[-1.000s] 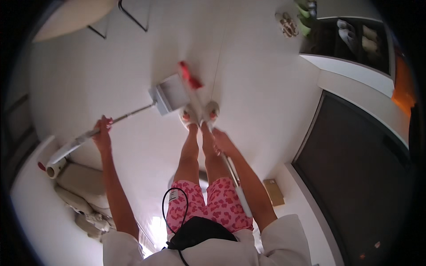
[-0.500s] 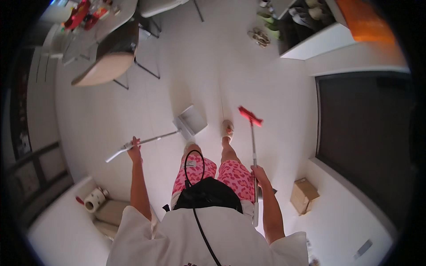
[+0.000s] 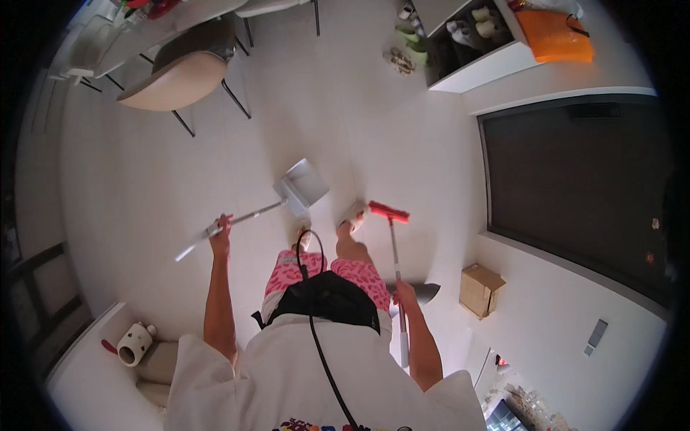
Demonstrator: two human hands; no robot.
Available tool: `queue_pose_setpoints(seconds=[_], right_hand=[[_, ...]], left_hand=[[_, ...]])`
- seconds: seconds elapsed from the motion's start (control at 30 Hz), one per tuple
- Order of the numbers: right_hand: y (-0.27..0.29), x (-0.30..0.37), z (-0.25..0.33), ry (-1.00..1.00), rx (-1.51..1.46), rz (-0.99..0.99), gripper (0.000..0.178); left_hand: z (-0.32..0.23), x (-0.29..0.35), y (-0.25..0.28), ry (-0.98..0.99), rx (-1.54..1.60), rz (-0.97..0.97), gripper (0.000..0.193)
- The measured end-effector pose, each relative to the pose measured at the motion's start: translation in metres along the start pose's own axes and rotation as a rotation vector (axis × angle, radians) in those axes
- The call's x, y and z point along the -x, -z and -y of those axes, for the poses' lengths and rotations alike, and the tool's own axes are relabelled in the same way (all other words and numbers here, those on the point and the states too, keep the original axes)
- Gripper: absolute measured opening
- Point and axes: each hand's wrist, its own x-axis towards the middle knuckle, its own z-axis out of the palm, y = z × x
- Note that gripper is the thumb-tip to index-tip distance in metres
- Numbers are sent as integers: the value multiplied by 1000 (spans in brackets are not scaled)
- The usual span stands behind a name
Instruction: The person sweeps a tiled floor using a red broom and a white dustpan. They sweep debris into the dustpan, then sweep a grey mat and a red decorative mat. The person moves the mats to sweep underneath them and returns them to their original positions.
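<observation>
My left hand (image 3: 221,228), out to the left, is closed around the long handle of a pale grey dustpan (image 3: 307,183). The dustpan appears to be at floor level ahead of my feet, with its handle (image 3: 260,211) slanting back toward me. At my right side, my right hand (image 3: 405,293) grips the pole of a broom (image 3: 394,248) with a red head (image 3: 389,211). The broom head is beside my right slipper (image 3: 353,217). Whether its bristles touch the floor I cannot tell.
A beige chair (image 3: 176,82) stands by a table at the far left. Shoes (image 3: 399,62) lie beside an open shoe cabinet (image 3: 496,66). To my right are a cardboard box (image 3: 481,290), a dark grey object (image 3: 424,292) and a dark door (image 3: 575,172). A cushioned seat (image 3: 157,361) is behind left.
The broom head has come closer to me and to my right foot. My feet have stepped, and the view has shifted. Both hands keep their hold on the handles.
</observation>
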Motion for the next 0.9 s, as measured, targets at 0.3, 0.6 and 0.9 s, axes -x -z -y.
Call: queue_pose_setpoints(seconds=[0.3,0.6,0.9], right_hand=[[-131,-1,62,215,282,136,33],[-244,-52,81,487,634,125,38],[-206,-149,71,748,909,21,30]], left_hand=[[65,12,102,190,211,-146,22],[71,-36,162,245,229,-187,21],[61,-47,105,228,289,-197,22]])
